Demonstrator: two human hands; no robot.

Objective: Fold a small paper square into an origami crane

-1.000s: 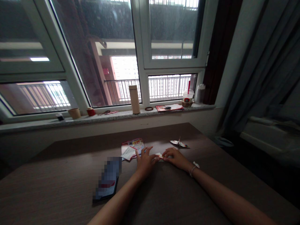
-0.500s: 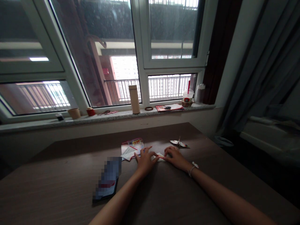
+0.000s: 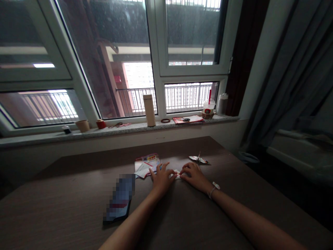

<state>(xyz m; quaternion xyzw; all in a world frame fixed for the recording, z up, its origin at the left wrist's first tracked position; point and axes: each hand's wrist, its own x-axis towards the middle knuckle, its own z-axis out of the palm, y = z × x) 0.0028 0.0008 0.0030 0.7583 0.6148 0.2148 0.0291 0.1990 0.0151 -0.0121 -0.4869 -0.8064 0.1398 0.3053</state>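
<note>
A small piece of folded paper (image 3: 177, 176), white with some red, lies on the table between my two hands. My left hand (image 3: 161, 180) pinches its left side with thumb and index finger, while the other fingers spread outward. On the right side, the fingertips of my right hand (image 3: 194, 177) press together on the same paper. The fingers hide much of the paper, so its exact folds cannot be made out. Just beyond my right hand sits a folded paper crane (image 3: 199, 159). Printed paper sheets (image 3: 144, 168) lie beside my left hand, partly behind its fingers.
A phone (image 3: 121, 199), its screen blurred out, lies left of my left forearm on the brown table (image 3: 65, 194). Along the windowsill stand a beige thermos (image 3: 149, 111), a paper cup (image 3: 82, 126), a lidded drink cup (image 3: 208, 107) and scissors (image 3: 185, 119) on papers.
My fingertips have drawn slightly closer together over the paper, and less of it shows between them. The crane, sheets and phone stay in place.
</note>
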